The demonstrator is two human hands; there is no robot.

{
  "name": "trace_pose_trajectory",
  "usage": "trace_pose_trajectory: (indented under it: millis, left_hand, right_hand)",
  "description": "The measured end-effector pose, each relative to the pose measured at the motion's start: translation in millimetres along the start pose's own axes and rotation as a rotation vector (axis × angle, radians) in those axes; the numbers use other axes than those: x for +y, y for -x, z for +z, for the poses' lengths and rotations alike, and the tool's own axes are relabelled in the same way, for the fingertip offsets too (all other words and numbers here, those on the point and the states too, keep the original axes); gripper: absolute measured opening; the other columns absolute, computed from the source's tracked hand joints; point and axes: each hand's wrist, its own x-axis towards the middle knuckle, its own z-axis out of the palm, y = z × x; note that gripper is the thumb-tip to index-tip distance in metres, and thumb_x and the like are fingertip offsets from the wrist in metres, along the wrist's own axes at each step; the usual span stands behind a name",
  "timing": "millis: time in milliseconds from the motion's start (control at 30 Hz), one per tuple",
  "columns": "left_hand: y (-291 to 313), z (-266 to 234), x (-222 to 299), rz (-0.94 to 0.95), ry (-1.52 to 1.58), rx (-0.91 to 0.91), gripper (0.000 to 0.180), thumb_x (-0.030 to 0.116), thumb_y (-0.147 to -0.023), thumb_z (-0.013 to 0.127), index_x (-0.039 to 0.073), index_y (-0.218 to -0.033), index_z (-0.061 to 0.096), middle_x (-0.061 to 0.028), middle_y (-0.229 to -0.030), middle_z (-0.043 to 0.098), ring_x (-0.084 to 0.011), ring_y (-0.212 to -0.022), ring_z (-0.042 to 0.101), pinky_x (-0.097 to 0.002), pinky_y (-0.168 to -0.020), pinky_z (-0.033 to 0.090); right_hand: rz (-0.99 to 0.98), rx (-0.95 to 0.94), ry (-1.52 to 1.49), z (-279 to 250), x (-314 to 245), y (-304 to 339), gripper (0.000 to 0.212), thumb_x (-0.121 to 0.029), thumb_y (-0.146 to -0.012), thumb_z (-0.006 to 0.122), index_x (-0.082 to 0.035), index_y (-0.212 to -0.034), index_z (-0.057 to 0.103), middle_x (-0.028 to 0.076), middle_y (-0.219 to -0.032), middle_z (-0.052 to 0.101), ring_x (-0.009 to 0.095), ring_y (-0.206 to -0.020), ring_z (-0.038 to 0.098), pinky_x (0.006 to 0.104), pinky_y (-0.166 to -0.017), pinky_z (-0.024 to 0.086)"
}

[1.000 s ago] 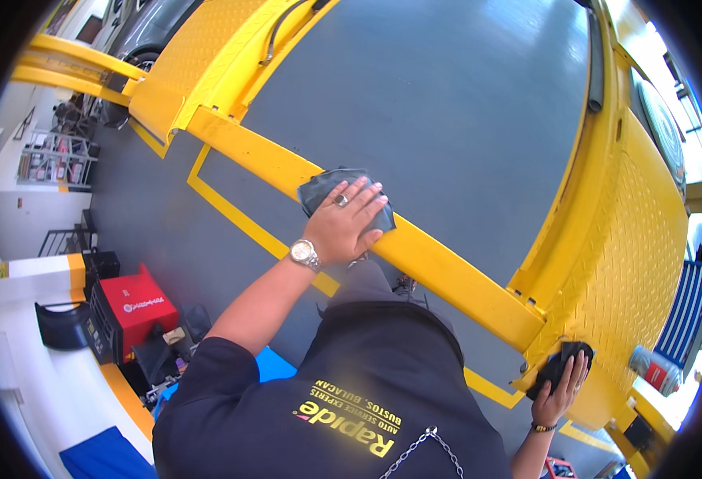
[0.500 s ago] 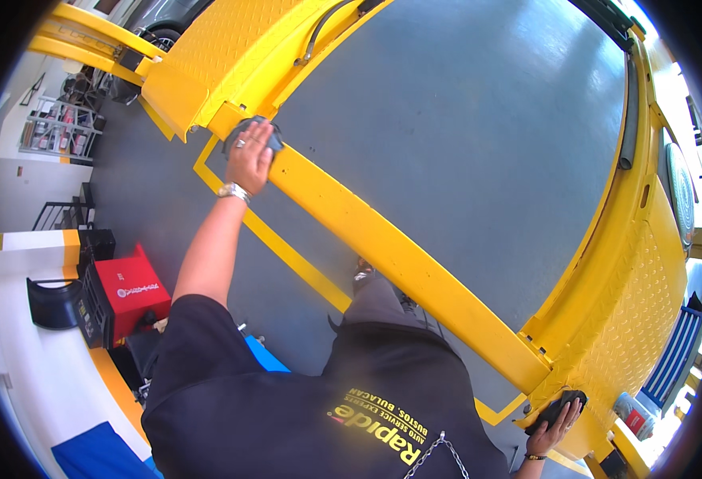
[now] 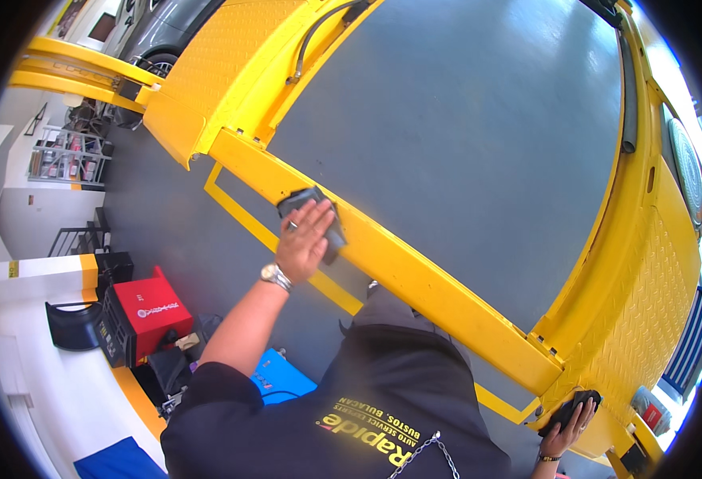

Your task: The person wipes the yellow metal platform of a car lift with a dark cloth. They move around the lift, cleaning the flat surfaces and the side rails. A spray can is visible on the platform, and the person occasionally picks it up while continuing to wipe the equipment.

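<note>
I see the left hand [image 3: 301,242] flat on grey cloth [image 3: 300,198], yellow beam [image 3: 423,281] beneath; right hand [image 3: 568,435], fingers straight, on black cloth [image 3: 561,413]

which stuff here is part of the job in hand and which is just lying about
Part of the job:
dark grey cloth under the left hand
black cloth at the right hand
yellow crossbeam
right yellow ramp

Apparently just lying about:
red box-shaped machine
blue object on the floor
parked car
</note>
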Motion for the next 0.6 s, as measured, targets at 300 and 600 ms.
trace_pose_trajectory:
  millis: [300, 600]
  left_hand:
    - [-52, -35, -268, -0.223, -0.263, 0.132, 0.042, 0.023, -0.105, 0.048, 0.010, -0.143, 0.058, -0.0100, -0.153, 0.052, -0.0321, -0.146, 0.041, -0.0440, -0.122, 0.030]
    - [-65, 7, 6, 0.083, -0.184, -0.007, 0.039, 0.028, -0.102, 0.050, 0.010, -0.135, 0.063, -0.0092, -0.150, 0.055, -0.0308, -0.143, 0.046, -0.0484, -0.116, 0.033]
  right_hand:
    - [0.008, 0.045, -0.013, 5, 5, -9, 0.063, -0.046, -0.107, 0.035, -0.007, -0.155, 0.042, 0.025, -0.160, 0.037, 0.050, -0.147, 0.033, 0.0609, -0.120, 0.026]
    - [0.157, -0.054, -0.140, 8, -152, -100, 0.056, -0.018, -0.094, 0.058, 0.001, -0.146, 0.051, 0.022, -0.155, 0.046, 0.045, -0.148, 0.036, 0.0559, -0.122, 0.023]
